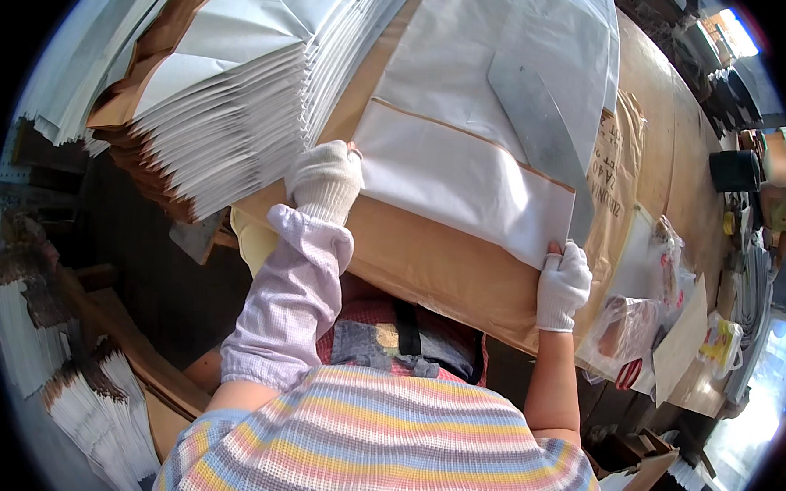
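A large white paper bag [466, 174] lies on the table in front of me, its near end folded over into a band with a brown edge. My left hand [325, 183], in a white knit glove with bare fingertips, closes on the band's left end. At the near right corner my right hand [564, 286], gloved the same way, pinches the bag, thumb on top. A flat grey sheet-metal plate [539, 120] with a pointed end rests on the bag's right part. Just left of my left hand rises a thick stack of folded white bags [232, 120] with brown edges.
Brown paper [436, 252] covers the table under the bag. Plastic bags [626, 330] and a cardboard piece [680, 341] lie on the right. More bags [110, 409] are piled low on the left. Another person [777, 188] is at the far right.
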`<state>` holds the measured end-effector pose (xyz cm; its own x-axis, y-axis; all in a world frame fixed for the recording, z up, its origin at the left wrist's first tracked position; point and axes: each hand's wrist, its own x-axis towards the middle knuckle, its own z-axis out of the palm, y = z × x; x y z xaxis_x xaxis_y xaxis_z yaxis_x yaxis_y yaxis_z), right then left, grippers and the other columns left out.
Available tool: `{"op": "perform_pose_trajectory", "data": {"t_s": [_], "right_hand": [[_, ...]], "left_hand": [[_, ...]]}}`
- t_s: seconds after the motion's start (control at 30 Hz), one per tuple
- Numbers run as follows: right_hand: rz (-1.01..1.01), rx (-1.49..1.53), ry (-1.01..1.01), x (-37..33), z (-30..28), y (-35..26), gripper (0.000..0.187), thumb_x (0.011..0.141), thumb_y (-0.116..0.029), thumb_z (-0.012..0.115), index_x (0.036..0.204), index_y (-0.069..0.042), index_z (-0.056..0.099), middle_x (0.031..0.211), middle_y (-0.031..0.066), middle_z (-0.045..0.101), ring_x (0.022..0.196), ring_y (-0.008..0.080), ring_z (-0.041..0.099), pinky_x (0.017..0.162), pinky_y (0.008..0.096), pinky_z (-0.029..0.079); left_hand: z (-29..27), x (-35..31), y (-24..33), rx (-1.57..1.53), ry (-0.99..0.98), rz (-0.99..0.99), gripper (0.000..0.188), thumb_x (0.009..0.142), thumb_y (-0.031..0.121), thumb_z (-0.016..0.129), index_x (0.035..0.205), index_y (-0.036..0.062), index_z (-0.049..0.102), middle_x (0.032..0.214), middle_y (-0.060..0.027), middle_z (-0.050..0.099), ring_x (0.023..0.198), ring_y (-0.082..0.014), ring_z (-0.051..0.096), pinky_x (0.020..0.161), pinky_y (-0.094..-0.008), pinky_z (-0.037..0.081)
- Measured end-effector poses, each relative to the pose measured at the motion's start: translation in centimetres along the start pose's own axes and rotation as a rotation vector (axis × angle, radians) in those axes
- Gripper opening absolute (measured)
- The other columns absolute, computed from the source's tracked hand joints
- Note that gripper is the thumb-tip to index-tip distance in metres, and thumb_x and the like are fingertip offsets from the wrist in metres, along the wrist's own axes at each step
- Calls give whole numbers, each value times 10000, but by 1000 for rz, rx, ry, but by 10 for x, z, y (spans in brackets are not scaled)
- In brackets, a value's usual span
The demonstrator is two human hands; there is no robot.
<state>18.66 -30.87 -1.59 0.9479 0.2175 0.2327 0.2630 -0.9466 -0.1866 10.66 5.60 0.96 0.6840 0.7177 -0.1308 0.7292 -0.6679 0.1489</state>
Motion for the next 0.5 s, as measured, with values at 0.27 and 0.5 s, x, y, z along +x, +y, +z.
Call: {"op": "perform_pose_trajectory", "data": {"t_s": [0.27,0.5], "right_hand": [[-472,43,192,19,10,-16,644,844,-217,753,1423,-44,530,1476,181,534,1396,403,472,1166,541,383],[-612,76,-93,34,22,-71,738,827,-409,759,1432,-46,540,1515,234,488,1434,419,422,1212,529,326]], "left_hand": [[11,7,0,21,66,22,393,1014,410,524,1002,103,770,986,-192,762,927,-417,727,810,-556,571],[0,15,2,399,-98,191,430,1059,457,475,1069,133,757,1077,-138,778,973,-373,752,724,-553,597]]}}
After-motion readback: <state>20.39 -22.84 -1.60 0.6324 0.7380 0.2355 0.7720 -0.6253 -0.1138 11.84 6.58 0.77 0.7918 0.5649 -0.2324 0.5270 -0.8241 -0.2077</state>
